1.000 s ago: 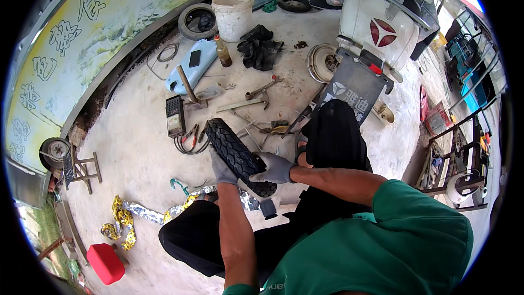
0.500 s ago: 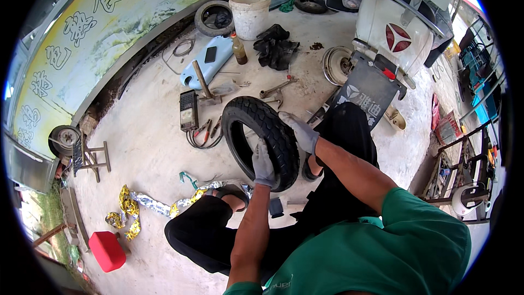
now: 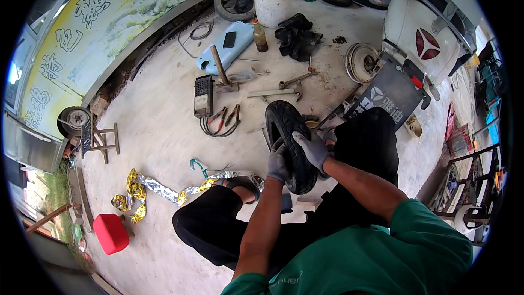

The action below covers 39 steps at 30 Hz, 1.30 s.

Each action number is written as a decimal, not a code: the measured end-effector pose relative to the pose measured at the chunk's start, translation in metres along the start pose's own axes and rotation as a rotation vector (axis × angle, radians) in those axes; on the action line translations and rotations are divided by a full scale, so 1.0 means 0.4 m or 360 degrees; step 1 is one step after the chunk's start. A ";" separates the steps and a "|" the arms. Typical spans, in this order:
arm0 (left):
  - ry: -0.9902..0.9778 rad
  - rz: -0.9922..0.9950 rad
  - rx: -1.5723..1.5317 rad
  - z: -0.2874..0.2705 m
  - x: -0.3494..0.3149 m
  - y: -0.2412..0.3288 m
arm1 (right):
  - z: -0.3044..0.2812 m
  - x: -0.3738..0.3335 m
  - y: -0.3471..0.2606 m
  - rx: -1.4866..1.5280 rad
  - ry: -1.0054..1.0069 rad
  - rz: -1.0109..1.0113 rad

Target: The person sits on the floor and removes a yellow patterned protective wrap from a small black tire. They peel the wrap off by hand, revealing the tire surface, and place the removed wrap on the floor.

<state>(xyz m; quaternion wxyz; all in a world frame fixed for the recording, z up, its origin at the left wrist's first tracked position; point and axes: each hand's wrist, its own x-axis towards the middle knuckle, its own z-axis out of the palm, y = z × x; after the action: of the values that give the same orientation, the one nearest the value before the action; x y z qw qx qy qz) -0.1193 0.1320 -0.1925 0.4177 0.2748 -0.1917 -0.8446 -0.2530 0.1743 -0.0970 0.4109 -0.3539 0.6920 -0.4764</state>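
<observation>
A black treaded tyre (image 3: 286, 123) stands upright between my knees, turned nearly edge-on. My left hand (image 3: 278, 164), in a grey work glove, grips its left side, with the fingers at the opening. On the tread at the right side rests my gloved right hand (image 3: 312, 149), its fingers wrapped over the rubber. Just beyond the tyre lie a hammer (image 3: 278, 93) and a wrench (image 3: 297, 80). A mallet with a wooden handle (image 3: 219, 65) stands head-down, farther left. Beside it is a black tester box (image 3: 203, 96) with red and black clamps (image 3: 224, 117).
Farther back are a light blue panel (image 3: 232, 45) with a phone, a brown bottle (image 3: 260, 37), a white bucket (image 3: 273, 3) and black plastic (image 3: 298, 37). A wheel hub (image 3: 360, 63) lies beside a white scooter (image 3: 420, 33). At left are crumpled foil (image 3: 158, 189) and a red stool (image 3: 111, 233).
The tyre has turned from showing its wide opening to nearly edge-on. My left hand has moved from inside the lower opening up to its left side. The whole view has shifted.
</observation>
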 end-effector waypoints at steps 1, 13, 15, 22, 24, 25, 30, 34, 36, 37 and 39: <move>-0.0063 0.0020 -0.0024 0.027 0.004 0.006 | -0.007 0.025 0.053 -0.0029 0.0048 -0.0053; -0.0279 0.0283 0.0645 0.003 0.081 0.019 | -0.020 -0.021 -0.024 -0.0134 -0.0048 0.0123; -0.0278 0.0306 0.0678 0.017 0.089 0.013 | -0.024 -0.009 0.001 -0.0078 -0.0035 0.0089; -0.0330 0.0305 0.0461 0.034 0.140 -0.018 | -0.027 0.042 -0.017 -0.0059 0.0013 0.0167; -0.0323 0.0174 0.0263 0.002 0.151 -0.027 | -0.014 0.044 -0.068 -0.0046 -0.0068 0.0149; -0.0345 0.0104 0.0146 -0.027 0.164 -0.033 | -0.004 0.042 -0.100 -0.0038 -0.0112 0.0139; -0.0280 -0.0254 -0.0406 -0.028 0.230 -0.031 | 0.004 0.102 -0.114 0.0127 -0.0116 0.0240; -0.0628 -0.0289 -0.0891 -0.099 0.298 -0.050 | 0.031 0.132 -0.149 0.0036 -0.0042 0.0272; -0.0229 -0.0205 -0.0393 -0.045 0.304 -0.045 | 0.009 0.146 -0.130 0.0218 -0.0087 0.0215; -0.0094 -0.0181 -0.0225 -0.020 0.302 -0.037 | 0.000 0.149 -0.123 0.0315 -0.0114 0.0184; -0.0083 -0.0135 -0.0225 0.022 0.303 -0.013 | -0.010 0.153 -0.122 0.0083 -0.0038 0.0241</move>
<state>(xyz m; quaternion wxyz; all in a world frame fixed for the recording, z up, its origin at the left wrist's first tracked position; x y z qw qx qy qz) -0.1887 0.0377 -0.2254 0.3949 0.2303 -0.1305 -0.8798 -0.2769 0.1073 -0.0639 0.4631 -0.2955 0.6991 -0.4576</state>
